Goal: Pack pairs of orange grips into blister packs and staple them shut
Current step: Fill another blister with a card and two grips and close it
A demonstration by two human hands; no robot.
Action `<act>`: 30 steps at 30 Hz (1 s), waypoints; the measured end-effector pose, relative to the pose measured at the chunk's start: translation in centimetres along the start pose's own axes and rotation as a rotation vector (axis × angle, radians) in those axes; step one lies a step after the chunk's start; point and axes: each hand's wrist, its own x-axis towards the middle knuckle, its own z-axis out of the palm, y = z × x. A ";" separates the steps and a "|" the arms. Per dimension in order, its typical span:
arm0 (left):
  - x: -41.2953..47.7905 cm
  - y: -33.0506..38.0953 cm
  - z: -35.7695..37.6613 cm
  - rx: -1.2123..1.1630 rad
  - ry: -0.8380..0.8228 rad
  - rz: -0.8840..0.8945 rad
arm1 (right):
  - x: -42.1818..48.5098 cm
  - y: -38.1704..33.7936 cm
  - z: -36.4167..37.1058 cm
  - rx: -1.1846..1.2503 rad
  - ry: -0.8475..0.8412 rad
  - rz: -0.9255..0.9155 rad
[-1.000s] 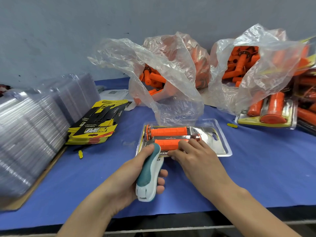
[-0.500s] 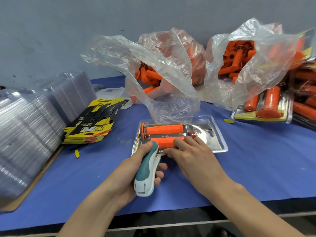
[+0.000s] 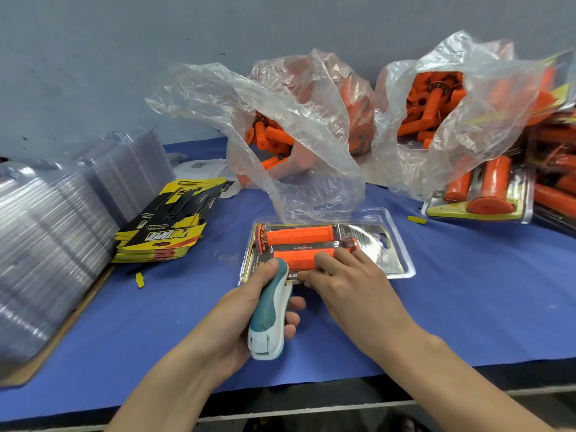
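Presently, the left hand (image 3: 232, 322) gripped the teal-and-white plastic stapler (image 3: 268, 310); the right hand (image 3: 346, 285) pressed the clear, probably light, springy blister pack (image 3: 397, 260) down at its six-o'clock edge.

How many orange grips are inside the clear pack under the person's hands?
2. One grip lies along the far side of the blister pack; the other grip lies beside it on the near side, partly under the right hand's fingers, by the left hand's stapler.
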 end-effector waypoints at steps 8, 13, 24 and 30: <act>0.2 -0.1 0.0 0.025 0.036 0.021 | 0.0 -0.1 0.0 -0.001 -0.015 0.008; 0.4 -0.3 0.1 0.007 -0.012 0.016 | 0.6 -0.7 -0.2 0.037 -0.041 0.075; 0.5 0.0 -0.2 0.061 -0.051 0.012 | 2.1 -1.4 -0.6 0.296 -0.168 -0.004; 0.3 0.6 -0.4 0.028 -0.143 -0.010 | 2.1 -1.4 -0.1 0.207 -0.214 -0.014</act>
